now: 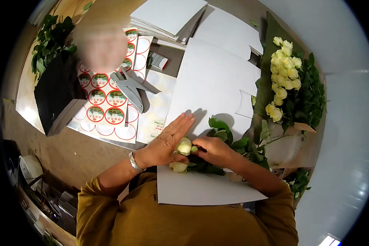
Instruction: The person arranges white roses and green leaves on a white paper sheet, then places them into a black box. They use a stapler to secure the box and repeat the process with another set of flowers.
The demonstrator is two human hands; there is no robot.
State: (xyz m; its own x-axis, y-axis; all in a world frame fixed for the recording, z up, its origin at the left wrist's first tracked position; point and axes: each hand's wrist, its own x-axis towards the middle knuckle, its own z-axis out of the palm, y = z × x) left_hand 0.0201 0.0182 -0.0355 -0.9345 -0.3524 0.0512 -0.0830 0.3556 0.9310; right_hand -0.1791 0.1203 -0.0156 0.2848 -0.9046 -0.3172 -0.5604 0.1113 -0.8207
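Two pale yellow roses, an upper rose and a lower rose, lie with their leafy stems over white cardboard in front of my body. My left hand is open along the left side of the blooms, fingers straight and together, its thumb between the two heads. Just below the upper bloom, my right hand is closed in a pinch on that rose. Dark green leaves spread beyond and under my right hand, and much of the stems is hidden there.
A large white cardboard sheet covers the table's middle, with a stack of boards behind. At right lie bunched yellow roses. Left are round-label sheets, a grey stapler, a staple box and a black box.
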